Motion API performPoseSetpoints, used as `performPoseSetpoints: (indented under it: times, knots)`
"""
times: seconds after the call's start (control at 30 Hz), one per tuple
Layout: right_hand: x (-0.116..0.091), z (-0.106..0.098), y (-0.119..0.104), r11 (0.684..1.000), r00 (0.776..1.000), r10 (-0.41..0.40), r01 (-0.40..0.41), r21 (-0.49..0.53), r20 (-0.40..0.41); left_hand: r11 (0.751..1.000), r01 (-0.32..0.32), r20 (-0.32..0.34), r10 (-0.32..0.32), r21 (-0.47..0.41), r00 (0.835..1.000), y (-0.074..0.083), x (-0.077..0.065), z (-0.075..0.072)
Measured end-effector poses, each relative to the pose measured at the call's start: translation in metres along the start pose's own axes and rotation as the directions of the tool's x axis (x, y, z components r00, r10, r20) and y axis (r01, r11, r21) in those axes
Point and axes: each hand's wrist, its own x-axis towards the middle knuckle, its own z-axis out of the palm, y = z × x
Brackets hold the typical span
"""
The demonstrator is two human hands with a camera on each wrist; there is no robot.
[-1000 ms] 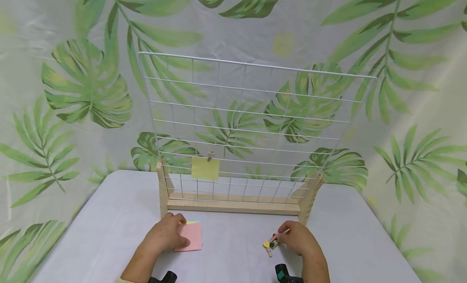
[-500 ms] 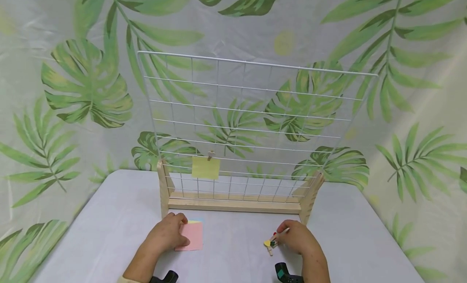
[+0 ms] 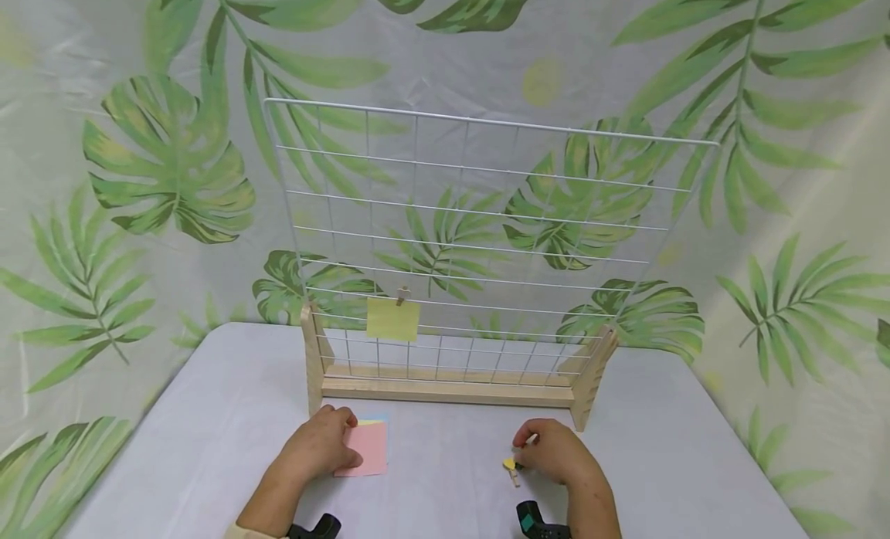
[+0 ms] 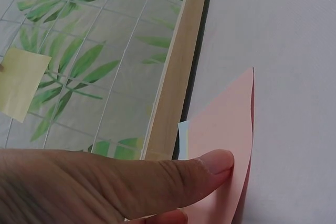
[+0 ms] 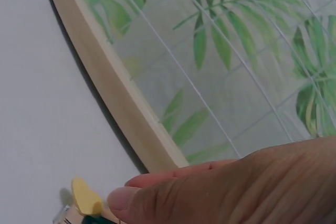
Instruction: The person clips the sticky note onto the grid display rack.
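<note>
The table (image 3: 445, 500) is bearing the wire rack (image 3: 445, 393). My right hand (image 3: 558, 454) is arching low, though I cannot tell whether it is gripping anything; my left hand (image 3: 316, 446) is pinching the pink paper (image 3: 373, 448) before the rack. A blue sheet (image 3: 378, 417) is peeking from behind it, and a yellow-topped clip (image 3: 511, 465) is lying beside my right thumb.

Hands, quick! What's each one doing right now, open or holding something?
Left hand: closed, pinching the pink paper.
Right hand: by the yellow-topped clip; can't tell whether it's open or gripping something.
</note>
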Motion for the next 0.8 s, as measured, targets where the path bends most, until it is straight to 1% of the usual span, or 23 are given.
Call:
performPoseSetpoints:
  times: [0.1,0.23,0.57,0.8]
  knots:
    - [0.0,0.003,-0.003,1.0,0.999,-0.025,0.025,0.015,0.02,1.0,-0.004,0.0,0.004,-0.001,1.0,0.0,0.0,0.001]
    - [0.0,0.006,-0.004,0.999,0.999,-0.036,0.036,-0.001,0.032,1.0,-0.012,0.0,0.012,0.003,1.0,0.001,0.0,0.001]
    - [0.0,0.009,-0.005,1.0,0.999,-0.013,0.014,-0.024,0.044,1.0,-0.001,-0.006,0.001,-0.007,1.0,0.003,0.0,0.002]
    - [0.001,0.012,-0.005,0.999,0.998,-0.022,0.023,-0.021,0.055,1.0,-0.008,-0.002,0.008,-0.002,1.0,0.001,0.0,0.003]
